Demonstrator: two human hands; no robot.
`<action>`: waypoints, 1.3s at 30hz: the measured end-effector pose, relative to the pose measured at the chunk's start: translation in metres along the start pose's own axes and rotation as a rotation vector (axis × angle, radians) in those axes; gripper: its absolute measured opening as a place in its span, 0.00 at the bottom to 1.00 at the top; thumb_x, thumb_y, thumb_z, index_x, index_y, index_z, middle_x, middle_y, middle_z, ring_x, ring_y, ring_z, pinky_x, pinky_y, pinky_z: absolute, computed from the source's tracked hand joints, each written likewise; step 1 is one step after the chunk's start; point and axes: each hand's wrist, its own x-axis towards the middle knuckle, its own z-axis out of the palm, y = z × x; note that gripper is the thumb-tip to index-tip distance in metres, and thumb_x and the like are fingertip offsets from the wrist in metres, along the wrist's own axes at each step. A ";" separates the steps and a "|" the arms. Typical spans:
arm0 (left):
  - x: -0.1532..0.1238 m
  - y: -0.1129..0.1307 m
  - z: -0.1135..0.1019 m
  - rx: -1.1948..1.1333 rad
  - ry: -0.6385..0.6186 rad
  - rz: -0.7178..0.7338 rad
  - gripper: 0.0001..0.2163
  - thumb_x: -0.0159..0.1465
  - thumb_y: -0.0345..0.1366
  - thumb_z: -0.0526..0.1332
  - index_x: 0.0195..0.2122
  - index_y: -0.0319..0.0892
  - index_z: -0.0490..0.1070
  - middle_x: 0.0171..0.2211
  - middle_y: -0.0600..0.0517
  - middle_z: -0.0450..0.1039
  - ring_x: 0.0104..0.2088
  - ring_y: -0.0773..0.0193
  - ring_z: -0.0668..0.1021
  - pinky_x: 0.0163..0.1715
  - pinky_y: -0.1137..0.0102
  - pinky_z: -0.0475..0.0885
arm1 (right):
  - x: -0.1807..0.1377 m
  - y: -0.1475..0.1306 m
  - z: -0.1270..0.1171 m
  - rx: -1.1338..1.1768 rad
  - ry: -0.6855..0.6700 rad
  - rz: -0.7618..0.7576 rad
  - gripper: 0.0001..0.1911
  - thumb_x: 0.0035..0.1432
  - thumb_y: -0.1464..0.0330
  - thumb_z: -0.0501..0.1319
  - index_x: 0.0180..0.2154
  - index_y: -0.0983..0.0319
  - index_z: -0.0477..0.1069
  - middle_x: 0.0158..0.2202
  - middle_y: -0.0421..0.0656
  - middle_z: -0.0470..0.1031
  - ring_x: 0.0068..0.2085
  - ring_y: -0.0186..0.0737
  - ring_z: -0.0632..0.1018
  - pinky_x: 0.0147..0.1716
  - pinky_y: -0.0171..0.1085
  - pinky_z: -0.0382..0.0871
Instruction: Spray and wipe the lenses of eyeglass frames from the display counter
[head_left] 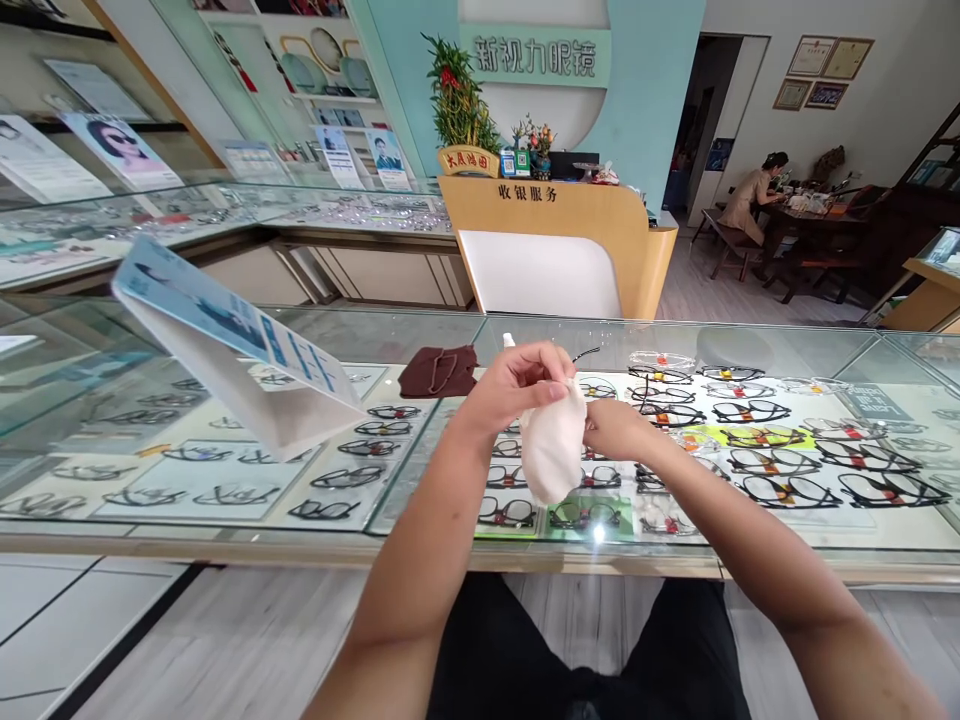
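Note:
Above the glass counter my left hand [529, 378] is closed, thumb and fingers pinching a white cloth [553, 455] that hangs down in front of them. A small white tip [508, 341] pokes up behind that hand. My right hand [616, 430] has its fingers curled at the cloth's right edge, partly hidden by it. Between the hands, a thin dark temple of eyeglasses [586, 354] sticks out beyond the cloth; the rest of the frame is covered. A brown drawstring pouch [438, 371] lies on the counter, left of my left hand.
Rows of eyeglasses [765, 437] lie inside the glass counter [675, 550]. On its left part stands a tilted white and blue display card [225, 330]. Farther back are a wooden cashier desk [547, 250] and, at the right, a person [750, 200] seated at a dark table.

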 end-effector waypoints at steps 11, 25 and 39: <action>-0.003 0.001 0.019 0.073 -0.025 0.155 0.14 0.59 0.41 0.78 0.27 0.40 0.76 0.29 0.52 0.75 0.27 0.71 0.74 0.25 0.77 0.67 | -0.027 0.021 -0.012 0.240 0.515 -0.162 0.07 0.69 0.69 0.60 0.42 0.60 0.77 0.46 0.49 0.83 0.48 0.49 0.81 0.50 0.45 0.72; -0.005 0.000 0.025 0.150 0.011 0.221 0.10 0.61 0.37 0.77 0.29 0.41 0.79 0.29 0.52 0.77 0.28 0.70 0.77 0.25 0.76 0.69 | -0.059 0.004 -0.009 0.685 0.892 -0.631 0.03 0.66 0.70 0.68 0.38 0.55 0.79 0.43 0.43 0.82 0.47 0.42 0.82 0.51 0.46 0.77; -0.006 -0.002 0.025 0.257 -0.012 0.231 0.10 0.61 0.38 0.78 0.29 0.42 0.79 0.29 0.52 0.78 0.30 0.69 0.78 0.28 0.75 0.72 | -0.054 0.005 -0.006 1.118 0.630 -0.418 0.09 0.62 0.62 0.71 0.33 0.58 0.74 0.31 0.38 0.78 0.33 0.35 0.77 0.38 0.38 0.75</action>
